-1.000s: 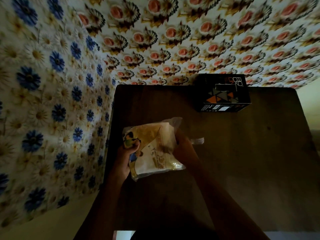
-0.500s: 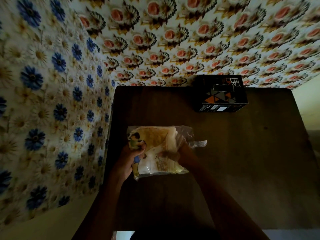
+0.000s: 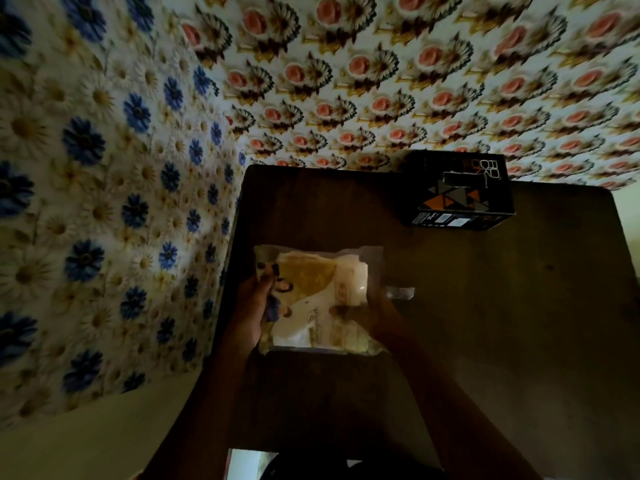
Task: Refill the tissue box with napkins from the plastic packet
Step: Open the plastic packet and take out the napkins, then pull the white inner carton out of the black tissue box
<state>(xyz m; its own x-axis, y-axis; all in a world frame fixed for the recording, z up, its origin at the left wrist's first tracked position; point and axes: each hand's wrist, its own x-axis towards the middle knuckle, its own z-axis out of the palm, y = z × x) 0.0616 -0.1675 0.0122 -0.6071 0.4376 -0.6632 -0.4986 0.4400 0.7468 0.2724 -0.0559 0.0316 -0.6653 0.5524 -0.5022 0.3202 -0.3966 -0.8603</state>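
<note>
One plastic packet of napkins is held over the near-left part of the one dark table, gripped from both sides. Two hands are counted. The left hand is clamped on the packet's left edge, thumb laid over the printed front, remaining fingers hidden behind. The right hand is wrapped on the right edge, thumb pressed across the front; lighting is poor, so the rest of that grip cannot be made out clearly. A loose flap of clear plastic is seen sticking out just right of the packet, possibly a torn end. One black tissue box is placed at the far edge of the table, well apart from the packet, against the flower-patterned wall.
</note>
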